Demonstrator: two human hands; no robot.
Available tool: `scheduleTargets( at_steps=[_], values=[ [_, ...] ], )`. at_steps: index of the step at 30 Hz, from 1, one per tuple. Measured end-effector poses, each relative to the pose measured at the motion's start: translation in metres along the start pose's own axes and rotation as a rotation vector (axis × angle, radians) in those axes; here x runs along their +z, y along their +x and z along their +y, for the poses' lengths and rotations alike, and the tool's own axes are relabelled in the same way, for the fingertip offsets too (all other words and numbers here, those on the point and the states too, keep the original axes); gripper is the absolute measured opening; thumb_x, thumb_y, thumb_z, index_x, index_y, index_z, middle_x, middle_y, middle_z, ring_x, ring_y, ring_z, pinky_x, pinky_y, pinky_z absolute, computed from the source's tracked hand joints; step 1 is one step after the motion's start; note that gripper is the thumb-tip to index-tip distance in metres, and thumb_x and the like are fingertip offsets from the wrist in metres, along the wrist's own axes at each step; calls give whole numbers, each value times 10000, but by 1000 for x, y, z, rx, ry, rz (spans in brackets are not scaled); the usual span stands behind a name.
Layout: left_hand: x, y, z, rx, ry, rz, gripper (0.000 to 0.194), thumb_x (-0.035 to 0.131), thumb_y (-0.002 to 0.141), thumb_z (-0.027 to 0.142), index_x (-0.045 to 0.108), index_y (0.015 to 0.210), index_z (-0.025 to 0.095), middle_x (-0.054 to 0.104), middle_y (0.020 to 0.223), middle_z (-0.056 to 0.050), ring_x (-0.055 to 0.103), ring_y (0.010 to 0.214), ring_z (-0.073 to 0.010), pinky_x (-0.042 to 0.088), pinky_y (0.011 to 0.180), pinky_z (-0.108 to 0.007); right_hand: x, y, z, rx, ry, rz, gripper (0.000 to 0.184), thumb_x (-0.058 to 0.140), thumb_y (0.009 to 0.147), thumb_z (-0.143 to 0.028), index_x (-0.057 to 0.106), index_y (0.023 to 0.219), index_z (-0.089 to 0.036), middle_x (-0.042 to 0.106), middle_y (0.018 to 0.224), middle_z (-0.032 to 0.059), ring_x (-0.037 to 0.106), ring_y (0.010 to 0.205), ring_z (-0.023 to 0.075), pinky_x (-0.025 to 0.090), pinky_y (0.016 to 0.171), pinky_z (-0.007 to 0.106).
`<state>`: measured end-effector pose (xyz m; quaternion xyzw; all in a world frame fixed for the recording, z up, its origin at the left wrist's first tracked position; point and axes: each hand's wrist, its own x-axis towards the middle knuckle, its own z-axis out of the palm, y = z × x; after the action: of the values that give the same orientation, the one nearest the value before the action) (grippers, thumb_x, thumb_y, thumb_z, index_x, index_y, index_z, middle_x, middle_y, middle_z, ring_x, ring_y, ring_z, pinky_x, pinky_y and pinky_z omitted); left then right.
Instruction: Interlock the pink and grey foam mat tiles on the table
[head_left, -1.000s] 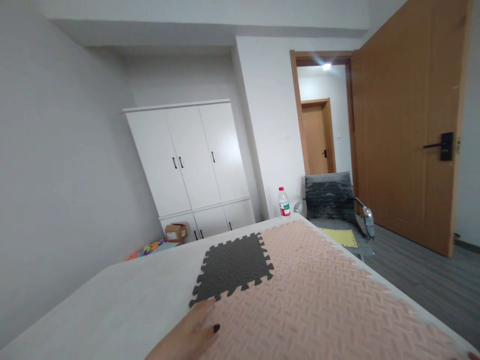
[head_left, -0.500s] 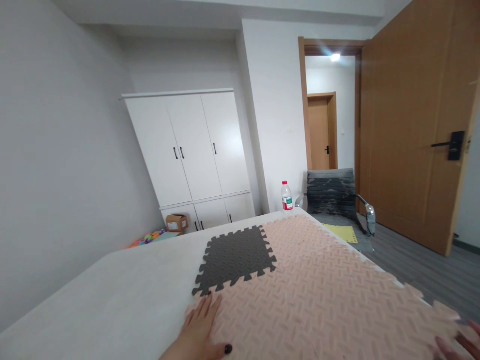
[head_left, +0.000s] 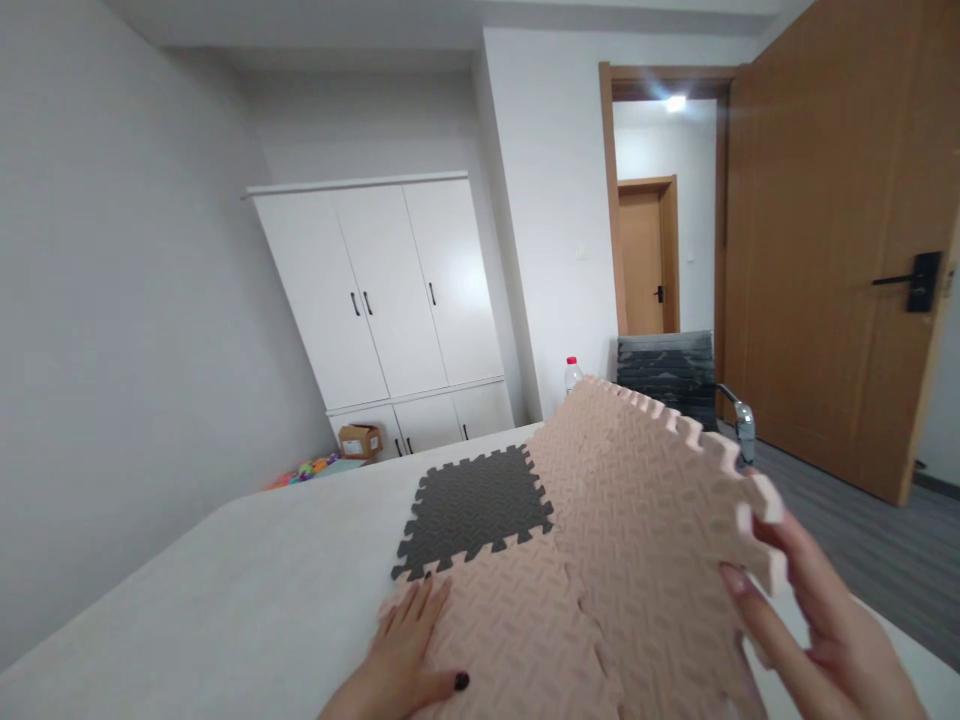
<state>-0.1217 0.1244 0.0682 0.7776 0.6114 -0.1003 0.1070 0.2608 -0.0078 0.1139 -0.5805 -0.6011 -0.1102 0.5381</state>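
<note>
Pink foam mat tiles point(head_left: 652, 500) with toothed edges cover the right part of the white table. Their right side is lifted and tilted, and my right hand point(head_left: 825, 620) pinches that raised edge between thumb and fingers. My left hand point(head_left: 405, 645) lies flat with fingers spread on the left edge of the near pink tile point(head_left: 510, 620), which stays down on the table. A dark grey foam tile point(head_left: 472, 510) lies just beyond my left fingertips, against the pink tiles. A seam shows between the flat and raised pink parts.
The white table point(head_left: 247, 590) extends to the left. At its far edge a red-capped bottle point(head_left: 572, 370) is partly hidden by the raised mat. Behind stand a chair point(head_left: 664, 370), an open wooden door point(head_left: 825, 250), a white cabinet point(head_left: 382, 290) and a cardboard box point(head_left: 360, 441).
My right hand has taken hold of the pink mat's right edge and lifted it, tilting that side up. It now covers the bottle's lower part. My left hand stays put.
</note>
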Motion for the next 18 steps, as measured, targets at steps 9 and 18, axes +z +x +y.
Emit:
scheduleTargets(
  at_steps=[9,18],
  values=[
    [1,-1,-2,23,15,24,1003,564,695,613,162,1482,139,91,1555,-145,52,1430,-305,82,1158,-482,-8,14,-64,-325,109,-275,700,477,854,-208,197,1492,-284,391,1449,7,448,1260,193,455,984,256],
    [13,6,-14,66,38,59,1018,581,689,644,207,1477,119,116,1547,-175,87,1424,-342,119,1149,-515,40,1,-84,-519,170,-393,824,438,824,-147,-20,1505,-214,305,1492,49,371,1320,191,371,1066,311]
  ],
)
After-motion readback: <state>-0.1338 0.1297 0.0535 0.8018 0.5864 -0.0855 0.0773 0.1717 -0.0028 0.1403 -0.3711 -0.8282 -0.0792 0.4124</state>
